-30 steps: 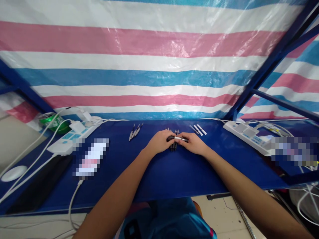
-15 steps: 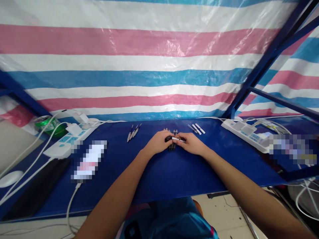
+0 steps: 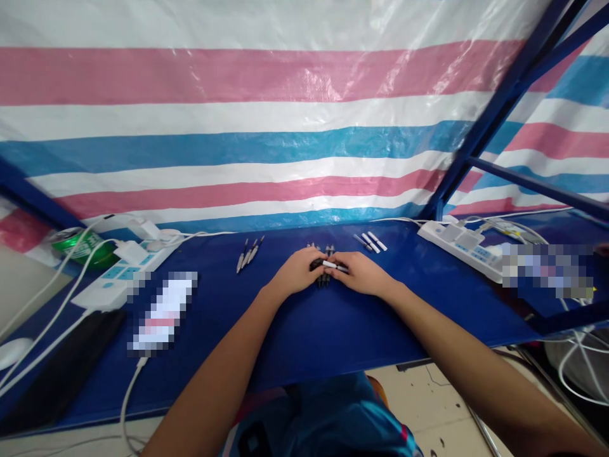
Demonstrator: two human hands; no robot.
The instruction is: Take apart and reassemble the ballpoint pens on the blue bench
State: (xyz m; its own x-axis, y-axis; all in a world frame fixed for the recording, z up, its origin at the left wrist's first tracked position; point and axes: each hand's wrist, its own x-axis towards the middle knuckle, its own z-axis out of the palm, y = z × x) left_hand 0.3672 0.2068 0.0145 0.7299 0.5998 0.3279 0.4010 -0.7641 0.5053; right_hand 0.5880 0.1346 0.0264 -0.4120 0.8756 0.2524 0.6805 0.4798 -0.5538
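Note:
My left hand [image 3: 297, 271] and my right hand [image 3: 360, 273] meet at the middle of the blue table [image 3: 304, 324]. Both are closed on one pen [image 3: 328, 264]: the left hand grips its black barrel, the right hand pinches its white end. Beneath and behind them lie several black pens [image 3: 322, 252] side by side. To the left rest three slim silver pen parts [image 3: 247, 253]. Three white pen parts [image 3: 370, 242] lie to the right.
A white power strip [image 3: 117, 276] with plugs, a green can [image 3: 76, 244] and a blurred phone [image 3: 159, 312] sit at the left. Another power strip [image 3: 464, 247] with cables lies at the right. A striped tarp [image 3: 266, 127] hangs behind, framed by blue bars.
The view has tilted slightly, so everything sits a little lower-left. My hands stay together on the pen with hardly any movement.

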